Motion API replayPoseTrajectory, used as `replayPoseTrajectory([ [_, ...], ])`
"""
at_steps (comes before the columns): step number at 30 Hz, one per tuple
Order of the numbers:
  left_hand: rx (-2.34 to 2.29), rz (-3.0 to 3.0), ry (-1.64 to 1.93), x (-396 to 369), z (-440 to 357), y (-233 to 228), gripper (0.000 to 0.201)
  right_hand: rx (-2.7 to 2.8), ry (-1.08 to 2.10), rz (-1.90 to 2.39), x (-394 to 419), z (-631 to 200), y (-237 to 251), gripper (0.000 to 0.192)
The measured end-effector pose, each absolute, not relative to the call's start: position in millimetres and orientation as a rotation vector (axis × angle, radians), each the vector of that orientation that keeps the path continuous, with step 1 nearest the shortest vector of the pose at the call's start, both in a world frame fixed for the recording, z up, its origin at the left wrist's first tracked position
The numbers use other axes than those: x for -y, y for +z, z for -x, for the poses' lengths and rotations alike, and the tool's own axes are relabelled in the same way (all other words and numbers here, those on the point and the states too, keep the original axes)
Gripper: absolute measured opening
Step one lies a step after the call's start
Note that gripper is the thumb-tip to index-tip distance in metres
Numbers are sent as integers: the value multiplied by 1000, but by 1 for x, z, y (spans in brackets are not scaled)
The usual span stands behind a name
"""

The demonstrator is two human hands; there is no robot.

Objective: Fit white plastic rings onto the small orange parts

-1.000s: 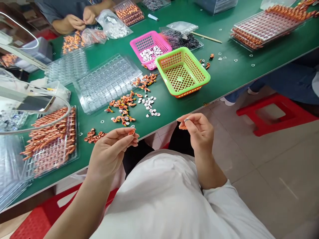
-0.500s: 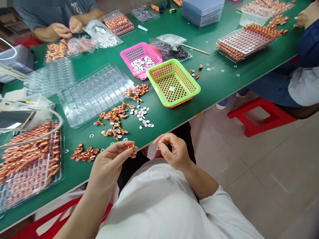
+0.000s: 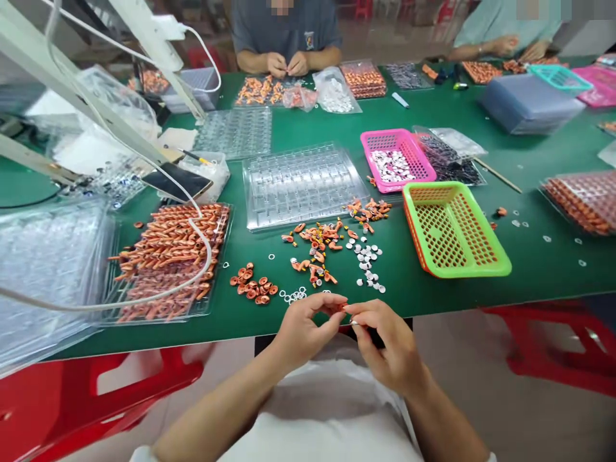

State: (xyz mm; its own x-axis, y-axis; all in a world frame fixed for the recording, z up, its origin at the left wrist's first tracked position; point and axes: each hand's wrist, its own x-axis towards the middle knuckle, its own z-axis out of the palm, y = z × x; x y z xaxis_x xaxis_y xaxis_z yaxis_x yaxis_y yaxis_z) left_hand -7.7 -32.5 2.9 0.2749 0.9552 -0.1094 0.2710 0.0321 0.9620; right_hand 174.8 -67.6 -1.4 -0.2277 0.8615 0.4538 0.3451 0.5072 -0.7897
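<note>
Baskets — two: pink basket (image 3: 395, 156) holds white discs, green basket (image 3: 455, 229) holds nothing. Left hand (image 3: 302, 332) and right hand (image 3: 391, 344) pinch one small orange part (image 3: 342, 307) together at the table (image 3: 543, 277) edge.

The person wears a plain white top, smooth and without print, that covers the chest and lap. Both forearms are bare, with no sleeves reaching them. The left hand (image 3: 303, 330) and right hand (image 3: 389, 346) carry no gloves, rings or watch.

Green basket (image 3: 455, 231), pink basket (image 3: 395, 158), clear tray (image 3: 303, 185), phone (image 3: 177, 181) on green table (image 3: 539, 282).
</note>
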Motion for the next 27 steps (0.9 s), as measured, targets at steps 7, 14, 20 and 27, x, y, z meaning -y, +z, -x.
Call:
replayPoseTrajectory([
  [7,-1132,-1554,866,14,23,9,15,1879,761,1055,46,-159,6,34],
  [14,-1083,-1655,872,7,32,6,16,1764,1130,1272,27,-163,15,12],
  [20,-993,-1856,920,4,32,-1,20,1662,1248,1404,15,-162,15,14],
  [27,-940,-1947,849,0,30,-5,25,1666,1315,1435,12,-169,14,14],
])
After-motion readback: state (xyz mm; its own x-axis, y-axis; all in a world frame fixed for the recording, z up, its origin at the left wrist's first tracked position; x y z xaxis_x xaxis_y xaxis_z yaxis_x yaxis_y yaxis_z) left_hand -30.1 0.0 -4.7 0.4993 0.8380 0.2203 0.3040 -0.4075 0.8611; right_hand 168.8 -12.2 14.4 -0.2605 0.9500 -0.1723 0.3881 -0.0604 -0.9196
